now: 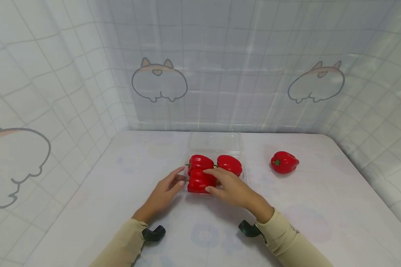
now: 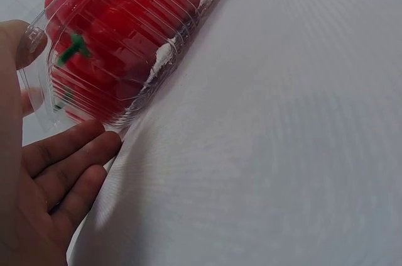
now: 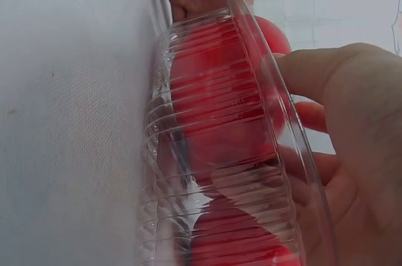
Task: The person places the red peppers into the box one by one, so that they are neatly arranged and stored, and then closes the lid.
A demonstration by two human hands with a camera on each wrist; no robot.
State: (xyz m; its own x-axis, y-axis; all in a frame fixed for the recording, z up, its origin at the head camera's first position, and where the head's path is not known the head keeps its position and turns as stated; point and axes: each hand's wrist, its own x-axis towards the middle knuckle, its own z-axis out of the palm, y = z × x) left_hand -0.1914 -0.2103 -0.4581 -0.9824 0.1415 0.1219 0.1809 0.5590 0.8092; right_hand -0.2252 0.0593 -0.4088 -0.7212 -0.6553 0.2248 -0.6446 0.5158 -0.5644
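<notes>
Three red bell peppers sit in a clear plastic clamshell box [image 3: 309, 153], whose lid [image 1: 215, 141] lies folded back, away from me. My right hand [image 1: 235, 189] holds the near-left bell pepper [image 1: 198, 182], thumb at its near side and fingers over its top. Behind that one lies another bell pepper [image 1: 200, 161], and a third bell pepper [image 1: 230, 164] is at the far right of the box. At the box's left side is my left hand [image 1: 163, 193]. In the left wrist view its thumb is at the rim and its fingers are extended beside the ribbed wall.
A fourth red bell pepper [image 1: 285, 163] lies on the white table [image 1: 120, 163], to the right of the box. Curtains [image 1: 214, 74] with a grid print hang behind the table and at both sides. Each wrist wears a dark device [image 1: 153, 233].
</notes>
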